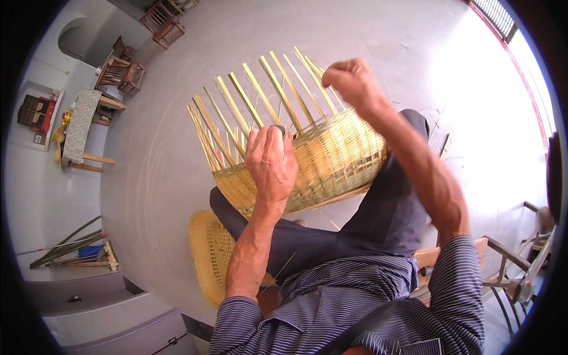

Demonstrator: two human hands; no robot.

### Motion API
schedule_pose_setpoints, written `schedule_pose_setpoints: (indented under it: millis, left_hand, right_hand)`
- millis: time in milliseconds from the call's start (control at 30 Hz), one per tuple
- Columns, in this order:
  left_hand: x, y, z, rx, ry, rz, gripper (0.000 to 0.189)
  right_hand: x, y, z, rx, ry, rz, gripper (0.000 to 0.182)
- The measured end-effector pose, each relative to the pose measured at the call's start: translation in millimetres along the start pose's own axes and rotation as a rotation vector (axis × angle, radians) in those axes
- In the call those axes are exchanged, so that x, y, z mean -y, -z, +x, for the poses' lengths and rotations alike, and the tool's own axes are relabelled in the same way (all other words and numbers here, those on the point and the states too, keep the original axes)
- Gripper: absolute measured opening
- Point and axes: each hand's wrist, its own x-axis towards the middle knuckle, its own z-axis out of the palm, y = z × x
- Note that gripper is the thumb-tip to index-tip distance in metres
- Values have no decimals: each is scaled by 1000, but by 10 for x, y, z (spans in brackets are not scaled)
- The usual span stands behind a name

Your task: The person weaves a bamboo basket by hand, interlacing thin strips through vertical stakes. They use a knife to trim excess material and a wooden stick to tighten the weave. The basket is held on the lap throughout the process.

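A half-woven bamboo basket lies across my knees, its wall tilted toward me. From its far rim, bare upright bamboo stakes stick out away from me. My left hand is closed at the rim near the middle, gripping the basket edge. Beside its thumb and fingertips shows a small dark object, mostly covered, its kind unclear. Raised above the right end of the rim, my right hand has its fingers curled and is slightly blurred. Whether a thin strip sits in those fingers is not visible.
A shallow woven bamboo basket rests by my left leg. Bamboo scraps litter the floor to the right. Long thin strips lie on the left. Wooden chairs and a cloth-covered table stand farther off. A metal-framed object stands at right.
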Motion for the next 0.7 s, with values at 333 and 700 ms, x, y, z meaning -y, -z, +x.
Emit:
schedule_pose_setpoints:
  millis: [333,700]
  left_hand:
    - [-41,-90,86,-14,267,119,11]
    - [-129,203,35,349,-12,183,19]
  right_hand:
    - [139,414,-691,694,442,-555,24]
    - [-393,331,-491,70,534,-217,12]
